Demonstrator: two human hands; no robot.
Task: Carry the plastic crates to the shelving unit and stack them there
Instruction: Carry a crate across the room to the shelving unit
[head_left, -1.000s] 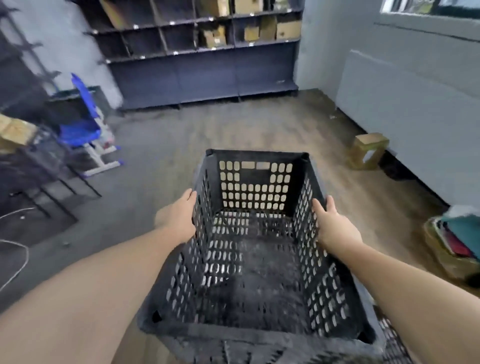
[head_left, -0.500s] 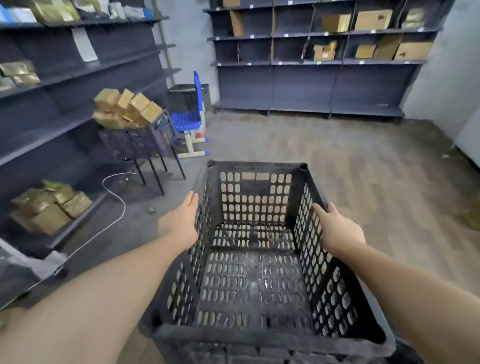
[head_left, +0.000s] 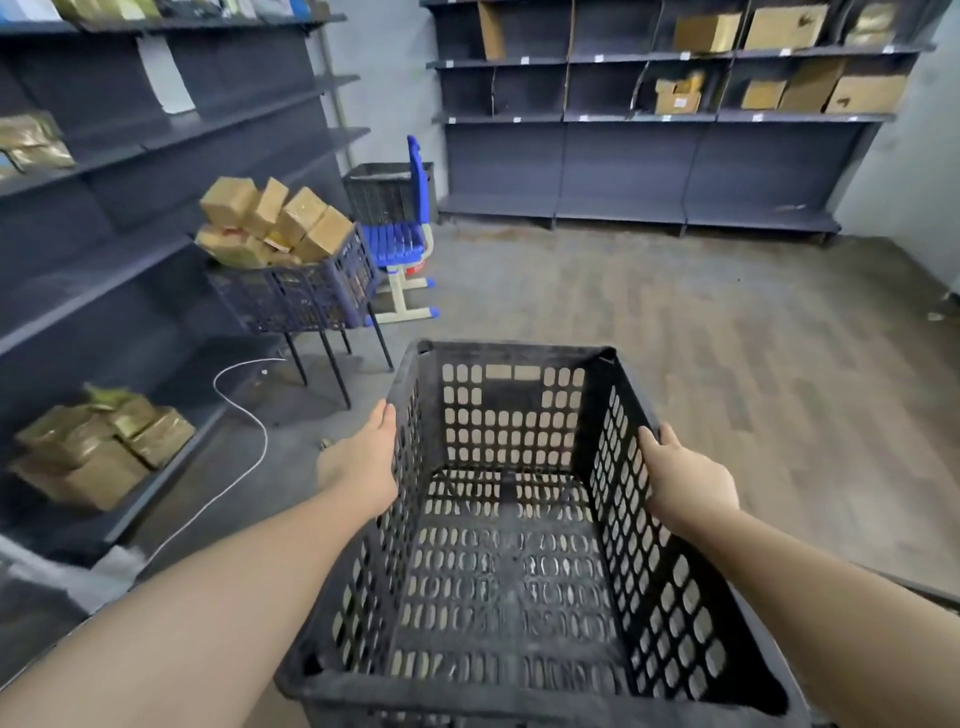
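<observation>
Where near rim leaves frame at bottom, black perforated plastic crate (head_left: 514, 561) is cut off; fingertips hidden behind its walls. Left hand (head_left: 363, 467) grips left wall, right hand (head_left: 685, 480) grips right wall; crate held in air, empty. Wood-pattern floor (head_left: 727, 338) below. Dark metal shelving unit (head_left: 649, 156) against far wall holds cardboard boxes (head_left: 862, 93). Shelf-edge labels unreadable.

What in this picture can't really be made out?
- Fingers of the left hand and right hand: head view, hidden behind the black crate walls.
- The crate's near wall: cut off by the bottom edge.
- What the cardboard boxes hold: closed.
- Where the white cable ends: hidden by the left arm.
- Shelf labels: too small to read.
</observation>
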